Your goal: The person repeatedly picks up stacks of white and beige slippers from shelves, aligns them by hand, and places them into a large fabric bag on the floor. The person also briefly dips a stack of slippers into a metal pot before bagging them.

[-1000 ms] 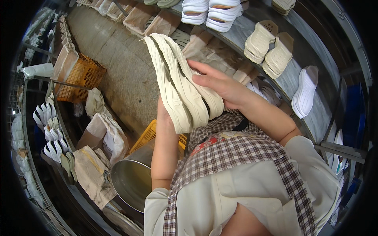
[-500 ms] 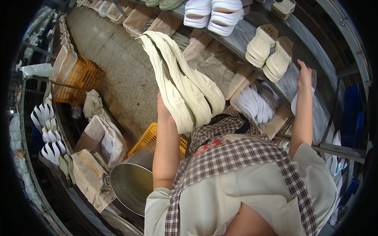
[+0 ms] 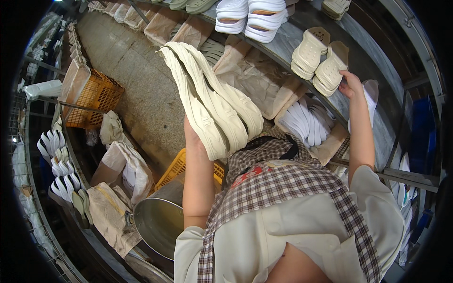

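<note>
My left hand (image 3: 193, 137) is closed round the lower end of a stack of cream shoe soles (image 3: 212, 101), several thick pieces nested side by side with ridged edges. The fingers beneath the stack are mostly hidden. On the right, my right hand (image 3: 351, 86) reaches over the curved grey table with fingers apart, at the edge of a stack of cream soles (image 3: 331, 68). The fingertips appear to touch that stack. Just left of it is a matching cream stack (image 3: 309, 53). A white sole (image 3: 369, 101) lies partly behind my right wrist.
White soles (image 3: 266, 20) stand in stacks at the table's far end. Below the table is a cloth-lined container of white soles (image 3: 309, 121). To my left are a metal pot (image 3: 158, 224), a yellow crate (image 3: 173, 169), an orange crate (image 3: 96, 96) and a rack of soles (image 3: 63, 170).
My right hand has moved left and inward to the edge of the cream stack on the table. The soles in my left hand have shifted slightly left.
</note>
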Tool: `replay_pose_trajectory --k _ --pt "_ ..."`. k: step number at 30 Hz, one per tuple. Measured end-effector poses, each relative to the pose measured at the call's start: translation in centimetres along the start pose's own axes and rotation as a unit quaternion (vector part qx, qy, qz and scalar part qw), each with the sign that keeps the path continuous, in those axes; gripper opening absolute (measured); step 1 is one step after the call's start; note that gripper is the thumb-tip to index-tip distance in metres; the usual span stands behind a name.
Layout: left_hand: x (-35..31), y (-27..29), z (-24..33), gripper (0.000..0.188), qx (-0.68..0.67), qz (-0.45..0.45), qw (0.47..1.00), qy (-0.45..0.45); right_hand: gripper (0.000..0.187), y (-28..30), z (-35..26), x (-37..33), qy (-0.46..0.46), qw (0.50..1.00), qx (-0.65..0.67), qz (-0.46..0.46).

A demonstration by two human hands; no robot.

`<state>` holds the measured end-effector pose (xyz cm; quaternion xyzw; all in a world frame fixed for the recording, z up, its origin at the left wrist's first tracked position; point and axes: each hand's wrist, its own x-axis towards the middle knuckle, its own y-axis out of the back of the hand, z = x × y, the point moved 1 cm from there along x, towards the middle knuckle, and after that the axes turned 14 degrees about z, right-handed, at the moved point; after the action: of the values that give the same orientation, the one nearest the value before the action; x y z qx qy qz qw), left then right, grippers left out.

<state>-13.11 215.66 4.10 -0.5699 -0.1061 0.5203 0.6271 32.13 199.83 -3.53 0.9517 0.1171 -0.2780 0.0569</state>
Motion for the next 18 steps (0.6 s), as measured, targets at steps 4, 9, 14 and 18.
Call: replay_pose_trajectory --k 4,9,14,18 --pt "0.2 0.5 0.2 0.032 0.019 0.011 1.0 -0.014 0.021 0.4 0.0 1.0 0.003 0.998 0.064 -0.003" --pt "0.7 0.9 0.2 0.043 0.016 0.011 1.0 -0.02 0.034 1.1 -1.7 -3.7 0.151 0.984 0.093 0.024" --pt "0.5 -0.3 -0.4 0.053 -0.067 -0.143 0.985 0.062 0.069 -1.7 -3.5 -14.8 0.314 0.945 0.054 -0.08" --pt "-0.3 -1.5 -1.8 0.055 0.047 -0.083 0.995 0.008 0.075 -8.0 -2.8 -22.3 0.433 0.88 -0.086 -0.176"
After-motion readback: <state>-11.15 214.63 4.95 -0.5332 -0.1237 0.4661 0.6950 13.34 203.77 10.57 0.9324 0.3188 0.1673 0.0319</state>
